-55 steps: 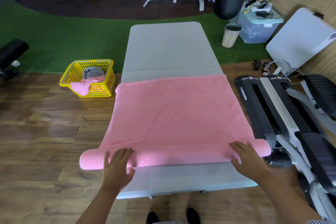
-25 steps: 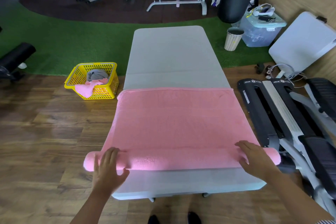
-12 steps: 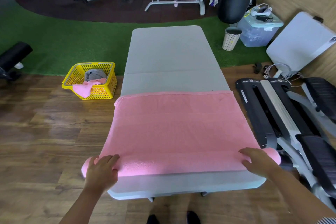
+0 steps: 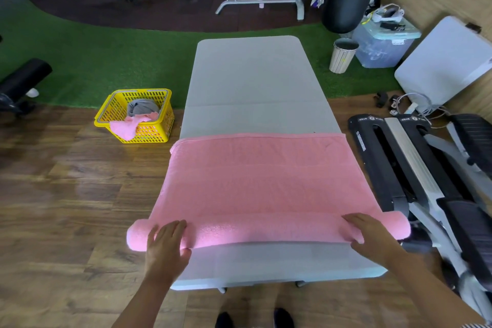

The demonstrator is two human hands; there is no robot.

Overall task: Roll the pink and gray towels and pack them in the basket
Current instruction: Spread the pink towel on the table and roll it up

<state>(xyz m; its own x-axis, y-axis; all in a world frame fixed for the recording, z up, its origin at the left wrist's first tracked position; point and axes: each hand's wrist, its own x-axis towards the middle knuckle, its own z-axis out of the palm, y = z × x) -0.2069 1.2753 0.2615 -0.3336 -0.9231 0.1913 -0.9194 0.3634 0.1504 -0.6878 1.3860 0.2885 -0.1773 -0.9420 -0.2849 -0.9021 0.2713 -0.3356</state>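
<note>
Pink towel (image 4: 255, 181) lies spread on the desk (image 4: 247, 74), its near edge wound into a thin roll under both hands. The left hand (image 4: 166, 241) rests flat on the roll's left end, fingers straight and spread; the right hand (image 4: 368, 231) presses its right end the same way, gripping nothing. Ahead of the hands most of the cloth is flat, so the rolling looks barely begun. Far beyond the left hand, on the floor, the yellow basket (image 4: 157, 133) holds a gray towel (image 4: 142, 108) and loose pink cloth (image 4: 130, 125) draped over its rim. Finishing this roll and packing it remain.
</note>
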